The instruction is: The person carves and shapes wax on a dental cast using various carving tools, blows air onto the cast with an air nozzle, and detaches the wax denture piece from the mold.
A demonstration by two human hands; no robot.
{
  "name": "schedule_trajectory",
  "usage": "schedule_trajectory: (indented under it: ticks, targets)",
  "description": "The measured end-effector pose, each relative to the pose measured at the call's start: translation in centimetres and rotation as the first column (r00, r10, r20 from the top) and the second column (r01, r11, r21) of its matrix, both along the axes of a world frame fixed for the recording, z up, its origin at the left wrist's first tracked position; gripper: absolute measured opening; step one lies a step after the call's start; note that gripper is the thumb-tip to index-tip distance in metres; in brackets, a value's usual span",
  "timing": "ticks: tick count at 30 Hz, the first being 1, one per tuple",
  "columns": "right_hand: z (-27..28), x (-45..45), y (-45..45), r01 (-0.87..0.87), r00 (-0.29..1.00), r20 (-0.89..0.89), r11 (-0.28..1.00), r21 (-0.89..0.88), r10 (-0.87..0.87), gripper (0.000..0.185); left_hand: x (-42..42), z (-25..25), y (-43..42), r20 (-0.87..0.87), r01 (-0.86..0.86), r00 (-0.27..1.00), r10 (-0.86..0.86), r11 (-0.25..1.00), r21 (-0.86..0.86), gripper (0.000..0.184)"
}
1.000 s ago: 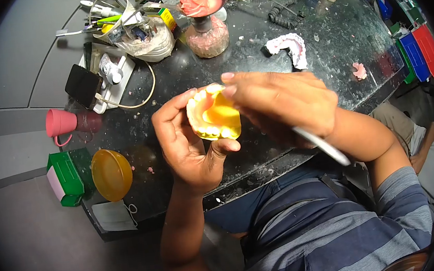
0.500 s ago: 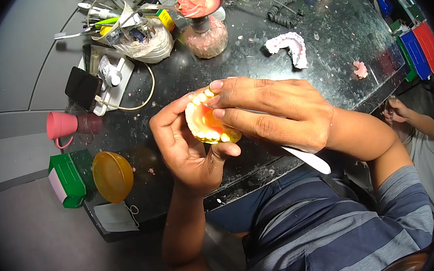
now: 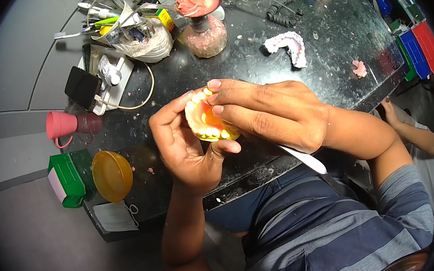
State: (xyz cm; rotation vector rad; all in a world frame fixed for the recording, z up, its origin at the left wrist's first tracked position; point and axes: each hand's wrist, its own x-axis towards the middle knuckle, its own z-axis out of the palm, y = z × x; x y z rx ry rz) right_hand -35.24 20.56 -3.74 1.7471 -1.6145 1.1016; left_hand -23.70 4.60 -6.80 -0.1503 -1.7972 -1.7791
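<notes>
My left hand point(image 3: 184, 151) is wrapped round a dental model point(image 3: 195, 117) with a row of teeth and pink-orange wax inside the arch, all brightly lit. Its thumb presses the lower edge while the fingers curl behind. My right hand point(image 3: 277, 111) grips a slim wax knife; a flat white end point(image 3: 309, 161) sticks out below the palm. The right fingertips rest at the model's right side, over the arch. The knife's working tip is hidden behind those fingers.
Pink wax pieces point(image 3: 196, 2) lie in a dark dish above a glass jar point(image 3: 206, 38). A white horseshoe-shaped piece point(image 3: 292, 44) lies beyond my right hand. At left are a phone point(image 3: 83, 88), pink cup point(image 3: 62, 124) and amber bowl point(image 3: 112, 177). Another person's arm point(image 3: 418, 137) shows at right.
My right hand has shifted slightly on the model, and the knife's white end has moved a little left. The other person's arm at right has also moved.
</notes>
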Motion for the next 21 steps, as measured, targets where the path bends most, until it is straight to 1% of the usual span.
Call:
schedule_trajectory:
  ticks: [1, 3, 4, 6, 21]
  targets:
    - [0.0, -0.1, 0.1, -0.014, 1.000, 0.001, 1.000, 0.012, 0.014, 0.038, 0.1, 0.2, 0.1, -0.001, 0.000, 1.000, 0.000, 1.000, 0.000, 0.093]
    - [0.1, -0.2, 0.2, -0.024, 1.000, 0.008, 0.999, 0.026, 0.024, 0.039, 0.2, 0.6, 0.2, 0.067, 0.000, 0.998, -0.006, 0.995, 0.095, 0.096]
    - [0.1, -0.3, 0.2, -0.035, 0.999, 0.015, 0.999, 0.041, 0.034, 0.039, 0.3, 0.7, 0.2, 0.067, 0.000, 0.998, -0.007, 0.995, 0.095, 0.096]
    - [0.1, -0.4, 0.2, -0.034, 0.999, 0.018, 0.998, 0.044, 0.033, 0.039, 0.4, 1.0, 0.2, 0.116, 0.005, 0.993, -0.026, 0.985, 0.174, 0.097]
    - [-0.6, -0.4, 0.0, -0.016, 0.999, 0.038, 1.000, 0.024, 0.015, 0.036, 0.2, 1.2, 0.0, 0.128, 0.016, 0.991, -0.039, 0.984, 0.176, 0.094]
